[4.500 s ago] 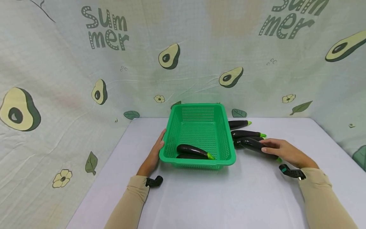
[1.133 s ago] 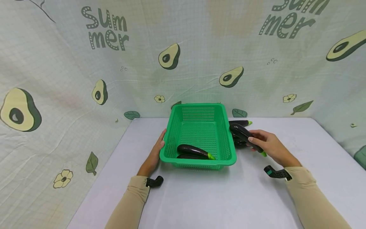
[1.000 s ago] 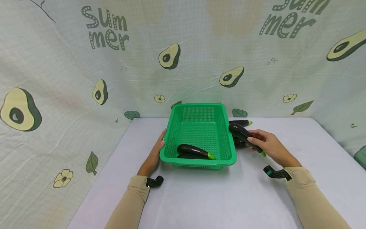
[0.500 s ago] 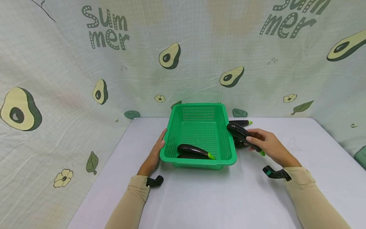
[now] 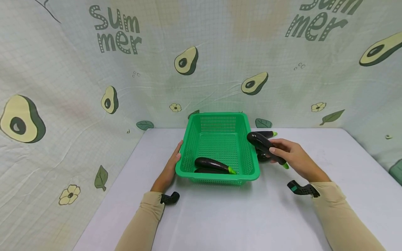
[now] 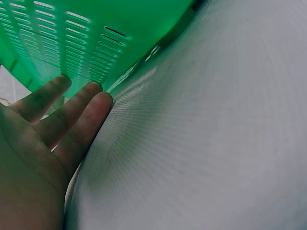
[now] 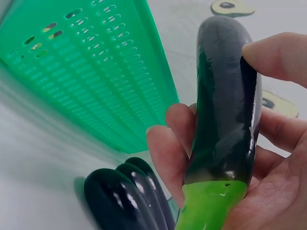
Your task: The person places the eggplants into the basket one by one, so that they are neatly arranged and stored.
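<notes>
My right hand (image 5: 296, 158) grips a dark eggplant (image 5: 262, 143) with a green stem end. In the right wrist view, the thumb presses one side of that eggplant (image 7: 223, 105) and curled fingers lie behind it. Its rounded end is at the right rim of the green plastic basket (image 5: 216, 177) in the head view. Inside the basket, near its front wall, lie two eggplants (image 5: 210, 164). My left hand (image 5: 169, 170) is at the basket's left side; in the left wrist view its straight fingers (image 6: 81, 129) touch the slotted wall (image 6: 81, 48).
More eggplants lie right of the basket: one (image 5: 267, 134) at the back, others (image 5: 262, 157) partly hidden under the held one. In the right wrist view several eggplants (image 7: 112, 196) lie side by side. A white cloth covers the table (image 5: 220, 216); a printed curtain (image 5: 220, 69) hangs behind.
My right hand has lifted the eggplant from beside the others and moved it left, up to the basket's right rim. The left hand and the basket have stayed in place.
</notes>
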`<state>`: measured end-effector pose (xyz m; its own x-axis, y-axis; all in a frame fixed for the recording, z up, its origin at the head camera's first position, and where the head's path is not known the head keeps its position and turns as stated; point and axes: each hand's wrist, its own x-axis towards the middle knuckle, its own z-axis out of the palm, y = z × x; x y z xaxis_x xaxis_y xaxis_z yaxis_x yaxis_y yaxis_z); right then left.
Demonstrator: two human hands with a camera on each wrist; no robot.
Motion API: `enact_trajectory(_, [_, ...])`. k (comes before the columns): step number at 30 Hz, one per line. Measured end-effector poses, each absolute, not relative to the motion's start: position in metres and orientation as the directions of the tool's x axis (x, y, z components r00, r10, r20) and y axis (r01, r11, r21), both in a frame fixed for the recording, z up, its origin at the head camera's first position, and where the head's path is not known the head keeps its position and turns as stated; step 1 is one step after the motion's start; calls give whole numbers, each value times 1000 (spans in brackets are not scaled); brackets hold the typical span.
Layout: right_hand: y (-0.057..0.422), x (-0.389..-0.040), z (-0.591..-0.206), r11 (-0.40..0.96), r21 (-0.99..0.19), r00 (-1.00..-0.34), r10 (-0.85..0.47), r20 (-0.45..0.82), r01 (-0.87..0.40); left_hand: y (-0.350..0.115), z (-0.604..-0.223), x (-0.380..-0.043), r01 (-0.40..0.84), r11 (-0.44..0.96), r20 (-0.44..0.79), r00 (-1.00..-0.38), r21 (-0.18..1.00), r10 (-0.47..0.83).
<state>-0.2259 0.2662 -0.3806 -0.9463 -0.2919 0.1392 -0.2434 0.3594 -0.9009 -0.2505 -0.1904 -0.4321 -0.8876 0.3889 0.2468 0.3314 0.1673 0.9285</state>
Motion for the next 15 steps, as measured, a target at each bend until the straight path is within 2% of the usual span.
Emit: enact_trajectory(15, [253,-225,-376,365,-894,-944,-291,156,-260,-191,-431,-251,332,180,243,-888,926,390])
